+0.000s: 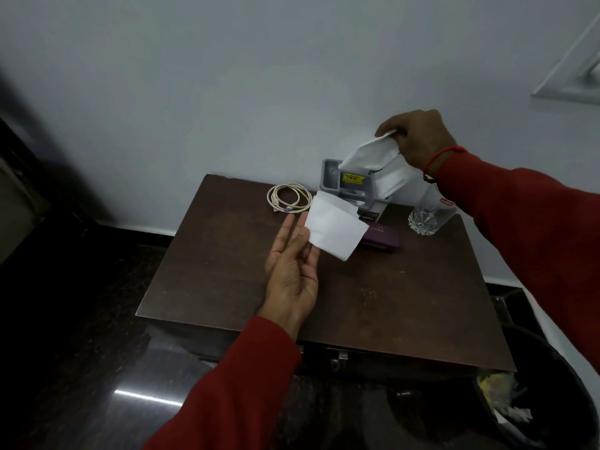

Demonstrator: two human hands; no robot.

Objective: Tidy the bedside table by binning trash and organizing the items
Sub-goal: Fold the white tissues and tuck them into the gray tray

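Above the worktop (227,287), right hand (418,138) pinches limp white cloth (370,157); left hand (292,271), fingers straight, carries light tissue (334,232).

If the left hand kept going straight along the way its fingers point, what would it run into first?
Probably the coiled white cable. The left hand lies palm up, fingers straight, pointing toward the table's far edge, with a folded white paper at its fingertips. Depth is unclear; it may pass above the cable to the wall.
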